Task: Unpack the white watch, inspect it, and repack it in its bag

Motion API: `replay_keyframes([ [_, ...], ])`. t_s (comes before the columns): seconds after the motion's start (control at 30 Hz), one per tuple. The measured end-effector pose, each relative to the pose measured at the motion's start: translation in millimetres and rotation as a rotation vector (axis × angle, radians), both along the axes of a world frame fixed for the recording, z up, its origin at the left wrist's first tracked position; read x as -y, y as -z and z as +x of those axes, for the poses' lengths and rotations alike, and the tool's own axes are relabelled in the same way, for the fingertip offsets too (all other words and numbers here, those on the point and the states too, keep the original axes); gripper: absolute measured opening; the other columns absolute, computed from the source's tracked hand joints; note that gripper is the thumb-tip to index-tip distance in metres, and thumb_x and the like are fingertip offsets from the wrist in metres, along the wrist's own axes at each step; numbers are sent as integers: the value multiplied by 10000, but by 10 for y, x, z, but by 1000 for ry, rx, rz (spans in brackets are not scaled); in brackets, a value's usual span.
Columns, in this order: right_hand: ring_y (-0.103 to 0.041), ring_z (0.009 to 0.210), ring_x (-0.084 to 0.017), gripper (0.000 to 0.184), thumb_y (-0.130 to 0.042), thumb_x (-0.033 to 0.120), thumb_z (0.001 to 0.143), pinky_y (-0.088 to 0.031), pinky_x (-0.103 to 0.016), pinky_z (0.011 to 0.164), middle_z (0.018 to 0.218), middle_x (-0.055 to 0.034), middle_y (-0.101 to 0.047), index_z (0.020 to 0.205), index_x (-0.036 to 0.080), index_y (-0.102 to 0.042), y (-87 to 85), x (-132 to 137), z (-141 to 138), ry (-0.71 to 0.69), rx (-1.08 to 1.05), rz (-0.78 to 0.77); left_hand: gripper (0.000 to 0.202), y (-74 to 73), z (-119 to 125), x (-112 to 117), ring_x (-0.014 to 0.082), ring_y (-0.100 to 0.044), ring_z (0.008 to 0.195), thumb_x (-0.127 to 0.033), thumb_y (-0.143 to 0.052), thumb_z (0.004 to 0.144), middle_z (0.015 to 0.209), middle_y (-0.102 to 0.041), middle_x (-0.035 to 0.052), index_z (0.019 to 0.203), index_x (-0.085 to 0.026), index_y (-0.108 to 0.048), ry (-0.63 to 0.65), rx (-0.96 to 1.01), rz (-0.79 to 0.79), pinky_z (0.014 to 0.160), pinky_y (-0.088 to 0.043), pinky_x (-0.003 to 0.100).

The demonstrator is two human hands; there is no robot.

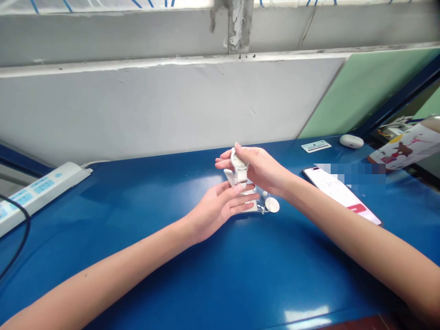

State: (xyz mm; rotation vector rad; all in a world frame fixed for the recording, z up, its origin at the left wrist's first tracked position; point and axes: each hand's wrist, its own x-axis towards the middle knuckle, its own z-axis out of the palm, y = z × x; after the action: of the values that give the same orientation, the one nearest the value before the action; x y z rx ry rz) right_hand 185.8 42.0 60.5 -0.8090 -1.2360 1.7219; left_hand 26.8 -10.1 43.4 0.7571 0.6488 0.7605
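Pinching watch (239, 164) | left hand (213, 208), right hand (261, 168): both grips clamped on it | phone (340, 193) edge rightward, wide tabletop (123, 197) leftward

A white, round-cased wristwatch (238, 160) with a pale dial and a smooth white strap is held up above the rear middle of the glossy blue tabletop (185, 284). The right hand (256, 166) grips the case, its thumb at the upper rim, the dial tilted upward. One strap length drops toward the thumb of the left hand (220, 206); another white length slants leftward. Whether the buckle is fastened cannot be told.
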Motion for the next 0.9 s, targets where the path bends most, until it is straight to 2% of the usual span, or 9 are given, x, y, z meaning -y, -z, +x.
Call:
replay_keyframes([
  [0.1, -628, 684, -118, 295, -647, 475, 896, -465, -238, 546, 1136, -53, -739, 913, 212, -779, -10, 72, -40, 38, 191, 144, 311, -13, 3, -5, 312, -664, 1141, -223, -756, 857, 1207, -698, 163, 1135, -110, -673, 2, -68, 32, 1007, -476, 439],
  [0.17, -595, 644, -99, 256, -660, 434, 889, -432, -231, 512, 1150, -45, -728, 899, 211, -786, -1, 87, -52, 57, 256, 180, 249, -7, 5, 5, 281, -701, 1057, -228, -752, 864, 1094, -737, 153, 1066, -95, -695, 12, -101, 37, 973, -502, 413],
  [0.23, -627, 687, -116, 258, -640, 417, 904, -486, -245, 589, 1114, -52, -740, 912, 202, -782, 33, 71, -56, 11, 218, 128, 258, 5, 10, 26, 259, -729, 956, -278, -760, 863, 989, -758, 145, 1025, -86, -701, 31, -113, 32, 925, -529, 401],
  [0.3, -689, 837, -165, 317, -577, 434, 943, -538, -286, 777, 1062, -71, -760, 952, 185, -773, 79, 42, -58, -87, 83, -6, 308, 19, 19, 53, 254, -743, 888, -337, -776, 848, 945, -764, 149, 1002, -81, -700, 68, -123, 19, 878, -550, 398],
  [0.4, -692, 1056, -219, 476, -406, 470, 1009, -488, -356, 1002, 1025, -111, -775, 1014, 147, -755, 112, 12, -60, -246, -156, -215, 374, 36, 33, 89, 270, -752, 870, -398, -793, 823, 954, -764, 168, 991, -77, -699, 119, -152, -10, 848, -568, 403],
  [0.47, -689, 1090, -231, 563, -313, 492, 1026, -471, -382, 1036, 1051, -131, -772, 1060, 127, -740, 92, 13, -59, -309, -248, -287, 387, 43, 39, 101, 282, -753, 896, -419, -785, 828, 972, -763, 176, 989, -77, -700, 116, -183, -20, 851, -573, 403],
  [0.57, -688, 1098, -246, 646, -259, 545, 1019, -478, -397, 1033, 1102, -150, -759, 1090, 104, -726, 28, 29, -52, -317, -296, -321, 360, 46, 37, 99, 296, -744, 963, -408, -757, 861, 1029, -757, 183, 1010, -85, -699, 94, -223, -10, 872, -576, 404],
  [0.77, -690, 1087, -247, 687, -298, 619, 983, -469, -387, 1041, 1085, -156, -762, 1056, 96, -738, -10, 18, -23, -300, -285, -330, 277, 44, 25, 80, 283, -734, 1012, -359, -686, 930, 1037, -761, 169, 1018, -97, -704, 53, -270, 6, 920, -569, 406],
  [0.9, -689, 1090, -247, 614, -360, 618, 962, -457, -405, 1053, 1033, -113, -778, 913, 159, -765, 17, 3, -8, -303, -311, -305, 229, 34, 26, 74, 264, -745, 978, -310, -648, 959, 1017, -767, 159, 1019, -95, -699, 49, -256, 15, 897, -583, 387],
])
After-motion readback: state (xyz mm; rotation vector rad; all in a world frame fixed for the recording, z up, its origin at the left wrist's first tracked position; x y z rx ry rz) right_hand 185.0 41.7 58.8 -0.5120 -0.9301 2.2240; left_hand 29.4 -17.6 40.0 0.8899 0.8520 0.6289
